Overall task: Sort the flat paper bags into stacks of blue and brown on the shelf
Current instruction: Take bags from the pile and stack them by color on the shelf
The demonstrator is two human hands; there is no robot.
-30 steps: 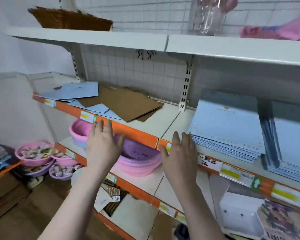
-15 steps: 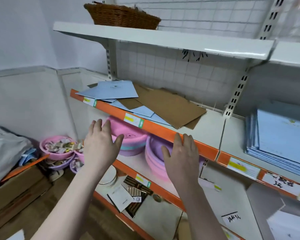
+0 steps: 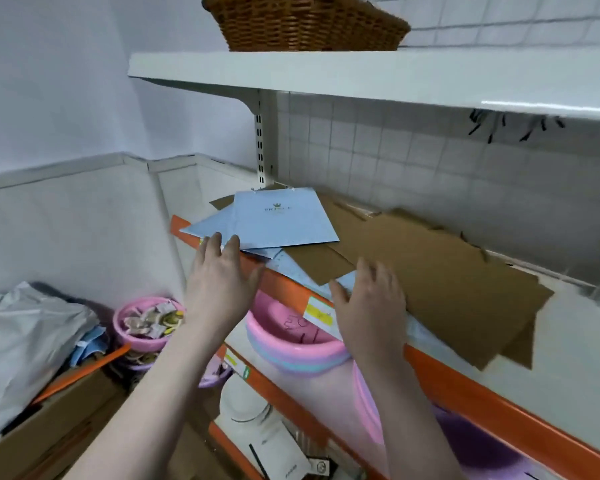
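Observation:
A mixed pile of flat paper bags lies on the middle shelf [image 3: 568, 344], which has an orange front edge. A blue bag [image 3: 278, 220] with a small printed crest lies on top at the left, with more blue bags under it. Brown bags [image 3: 440, 289] spread to the right, overlapping the blue ones and reaching the shelf's front. My left hand [image 3: 222, 282] is open with fingers spread, its fingertips at the blue bags' front corner. My right hand [image 3: 371, 303] is open, its fingers resting on the front edge of a brown bag. Neither hand grips anything.
A wicker basket [image 3: 305, 22] stands on the white top shelf [image 3: 361, 74]. Pink and purple plastic basins [image 3: 291, 344] fill the lower shelf. At the left are a pink bowl of small items [image 3: 146, 323], a grey plastic bag [image 3: 25, 344] and a cardboard box [image 3: 49, 431].
The view has swung left and closer to the mixed pile; the tidy blue stacks at the right are out of view. Both hands have risen from below the shelf edge to the bags.

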